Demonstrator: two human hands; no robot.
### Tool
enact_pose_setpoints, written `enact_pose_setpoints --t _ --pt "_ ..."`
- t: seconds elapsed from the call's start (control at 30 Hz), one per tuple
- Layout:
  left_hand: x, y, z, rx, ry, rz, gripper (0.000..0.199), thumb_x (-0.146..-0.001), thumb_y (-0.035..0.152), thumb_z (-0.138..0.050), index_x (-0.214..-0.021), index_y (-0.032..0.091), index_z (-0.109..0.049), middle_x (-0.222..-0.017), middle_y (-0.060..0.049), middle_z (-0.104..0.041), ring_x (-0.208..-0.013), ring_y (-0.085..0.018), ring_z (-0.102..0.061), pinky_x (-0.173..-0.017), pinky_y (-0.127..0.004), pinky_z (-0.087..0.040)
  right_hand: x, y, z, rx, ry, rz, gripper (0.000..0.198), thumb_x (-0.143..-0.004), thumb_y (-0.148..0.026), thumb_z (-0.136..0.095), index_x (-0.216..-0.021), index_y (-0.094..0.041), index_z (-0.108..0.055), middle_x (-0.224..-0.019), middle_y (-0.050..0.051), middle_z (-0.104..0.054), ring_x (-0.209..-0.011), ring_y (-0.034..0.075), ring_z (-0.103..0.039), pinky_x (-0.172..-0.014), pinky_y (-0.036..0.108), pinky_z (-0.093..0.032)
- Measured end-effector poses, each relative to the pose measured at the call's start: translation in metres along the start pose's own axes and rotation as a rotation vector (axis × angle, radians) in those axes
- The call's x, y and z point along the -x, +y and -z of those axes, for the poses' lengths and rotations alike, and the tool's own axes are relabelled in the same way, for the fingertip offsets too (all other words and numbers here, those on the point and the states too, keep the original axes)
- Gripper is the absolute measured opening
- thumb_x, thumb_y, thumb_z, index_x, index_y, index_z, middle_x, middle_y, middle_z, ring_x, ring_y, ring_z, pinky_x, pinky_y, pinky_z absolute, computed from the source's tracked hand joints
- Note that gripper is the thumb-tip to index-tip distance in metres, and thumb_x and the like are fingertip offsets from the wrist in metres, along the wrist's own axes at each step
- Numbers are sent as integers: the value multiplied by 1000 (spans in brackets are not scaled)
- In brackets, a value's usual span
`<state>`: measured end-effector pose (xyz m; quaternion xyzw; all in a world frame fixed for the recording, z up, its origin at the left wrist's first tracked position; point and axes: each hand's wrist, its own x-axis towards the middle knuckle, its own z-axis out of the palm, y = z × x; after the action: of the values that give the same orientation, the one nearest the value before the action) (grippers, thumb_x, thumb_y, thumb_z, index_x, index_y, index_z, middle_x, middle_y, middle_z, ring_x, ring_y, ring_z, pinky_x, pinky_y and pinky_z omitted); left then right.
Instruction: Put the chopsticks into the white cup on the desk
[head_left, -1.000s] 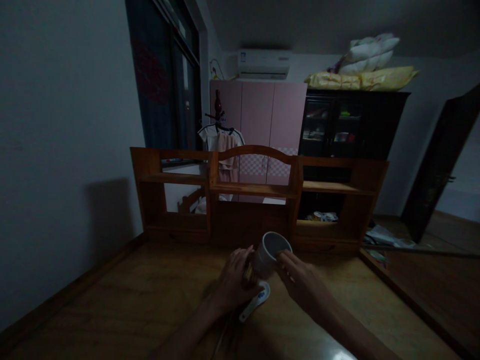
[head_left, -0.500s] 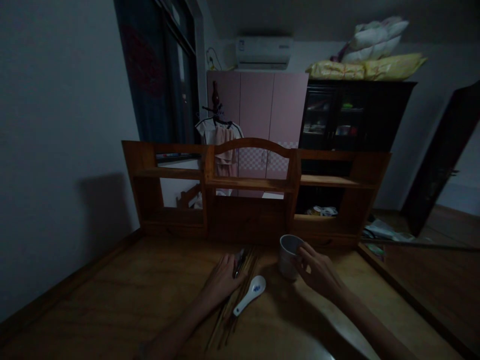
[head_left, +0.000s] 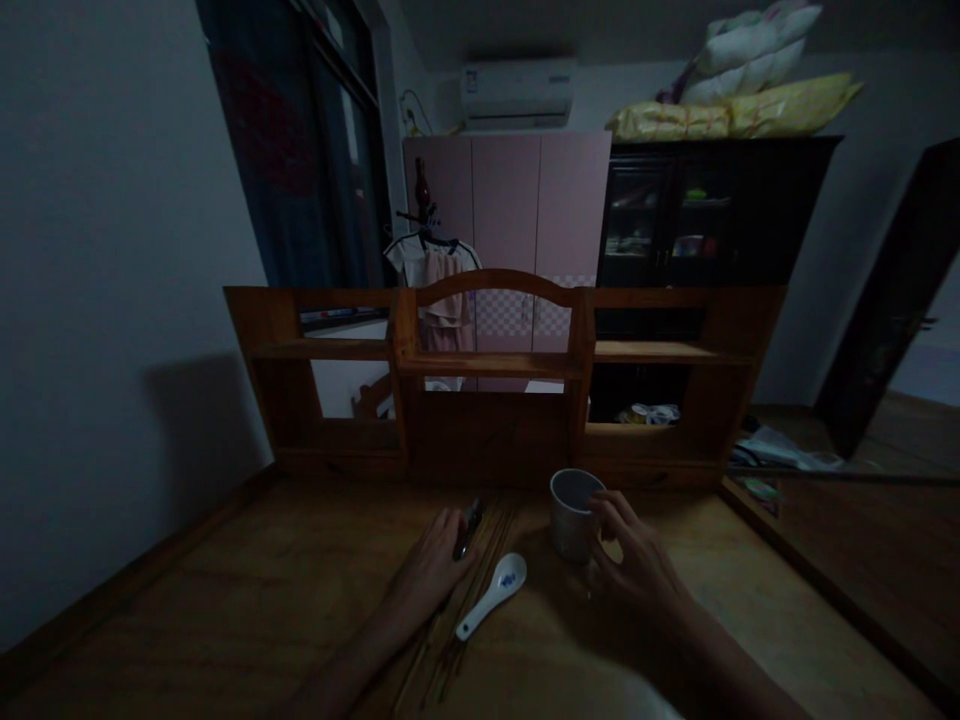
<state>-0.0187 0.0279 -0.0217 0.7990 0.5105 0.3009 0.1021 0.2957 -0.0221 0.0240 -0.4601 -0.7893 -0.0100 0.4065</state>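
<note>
On the wooden desk my left hand lies with its thumb and fingers closed about a small dark, shiny metal tool, whose exact kind I cannot make out. Thin brown sticks run lengthwise beside and partly under that hand. Just right of them rests a white ceramic soup spoon with a blue mark in its bowl. A grey cup stands upright farther right. My right hand is at the cup's right side, thumb and fingers curled against it. The fingers hide whether there is a handle.
A wooden shelf unit lines the desk's back edge. The desk's raised rim runs along the right side, with a wall to the left. Beyond stand a pink wardrobe and a dark cabinet.
The view has shifted slightly. My left hand and the metal tool have moved a little left from the sticks. The cup and spoon have stayed put, with my right hand still at the cup.
</note>
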Motion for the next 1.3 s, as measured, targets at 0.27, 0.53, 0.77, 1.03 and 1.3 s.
enact_pose_setpoints --t 0.27,0.53,0.77,1.03,1.3 --pt "-2 -4 7 52 -2 -78 14 -90 33 -48 -91 21 -52 -93 -3 -55 -89 -20 -53 -80 -32 -44 6 6 -5 -189 68 -131 28 -91 -33 -49 -118 -25 -52 -130 10 -46 -81 18 -59 -72 35 -53" --pt "-1 2 6 -43 27 -62 28 -86 48 -55 -80 20 -57 -92 -3 -51 -88 -20 -53 -80 -32 -45 6 -2 -5 -287 208 -218 31 -93 -38 -47 -121 -27 -50 -135 9 -41 -111 25 -51 -80 38 -52" --pt "2 10 5 -122 31 -81 21 -83 39 -58 -73 20 -57 -96 -4 -50 -95 -21 -52 -85 -33 -45 5 3 -8 -326 239 -277 29 -95 -40 -43 -117 -26 -53 -132 9 -44 -111 25 -51 -73 35 -54" --pt "4 19 4 -136 4 -92 15 -76 19 -55 -90 21 -55 -109 -6 -51 -103 -23 -51 -92 -36 -43 5 2 -7 -338 245 -265 31 -96 -40 -38 -116 -24 -55 -130 11 -46 -111 26 -50 -74 37 -55" --pt "5 27 21 -207 -30 -91 6 -78 27 -59 -79 21 -57 -108 -7 -55 -104 -25 -50 -91 -38 -40 4 2 -7 -311 264 -234 36 -96 -43 -34 -117 -24 -56 -126 12 -48 -105 25 -54 -74 38 -55"
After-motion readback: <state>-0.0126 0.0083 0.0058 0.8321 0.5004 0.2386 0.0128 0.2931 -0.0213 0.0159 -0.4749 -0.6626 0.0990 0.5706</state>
